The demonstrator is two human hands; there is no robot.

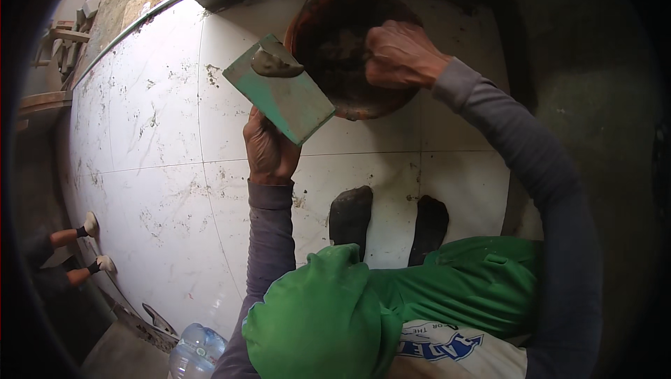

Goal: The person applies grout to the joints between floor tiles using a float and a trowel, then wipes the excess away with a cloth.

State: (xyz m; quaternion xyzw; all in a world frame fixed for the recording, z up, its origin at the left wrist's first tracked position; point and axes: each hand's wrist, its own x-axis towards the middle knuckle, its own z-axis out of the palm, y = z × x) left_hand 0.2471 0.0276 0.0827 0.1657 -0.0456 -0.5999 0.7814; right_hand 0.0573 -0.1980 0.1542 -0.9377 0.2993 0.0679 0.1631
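My left hand (269,150) is closed around the underside of a flat, rectangular teal plastering float (305,103), its handle hidden below. The float is turned face up at an angle, and a wet grey lump of mortar (275,66) sits near its far corner. Just right of it stands a round orange-brown basin (363,114), dark inside with what looks like mortar at the bottom. Over the basin's right side, my right hand (402,55) is curled into a grip. Whatever its fingers hold is hidden in the shadow.
White floor tiles (154,190) carry grey smears and crumbs. My feet in dark socks (351,215) stand below the basin. A clear plastic bottle (198,351) is at lower left. Another person's shoe (91,224) shows at far left, with wood scraps (70,34) beyond the floor's edge.
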